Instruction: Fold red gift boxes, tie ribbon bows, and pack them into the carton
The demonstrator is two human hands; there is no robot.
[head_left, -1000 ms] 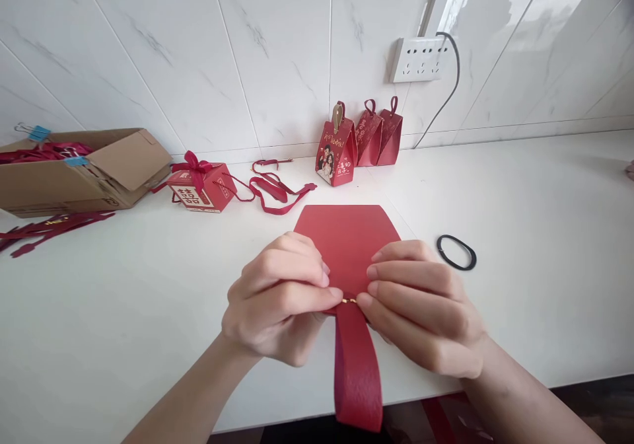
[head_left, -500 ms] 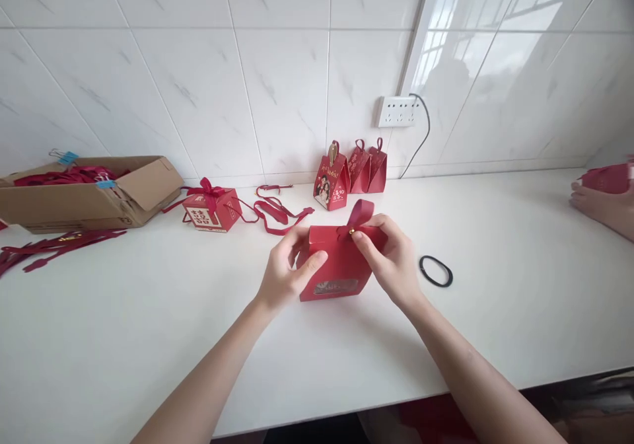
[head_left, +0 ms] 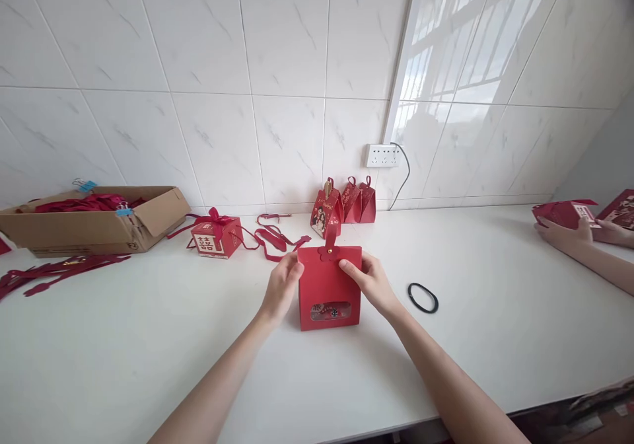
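Observation:
A red gift box stands upright on the white table, its flat front turned toward me. Low on that front is a clear window with printed wrappers behind it. At its top edge sits a dark red ribbon loop with a flower-shaped base and a small gold stud. My left hand grips the box's left edge, thumb in front and fingers behind. On the other side, my right hand holds the upper right edge, its thumb on the front near the stud. The fingertips behind the box are hidden.
Small red boxes stand by the wall, left of the socket strip. A ribboned box, loose ribbons and a cardboard carton lie left. A black ring lies right; beyond, another person's hands hold a red box.
The box has been turned to face me squarely and stands straighter. My right thumb has left the stud and lies beside it. The view has tilted up.

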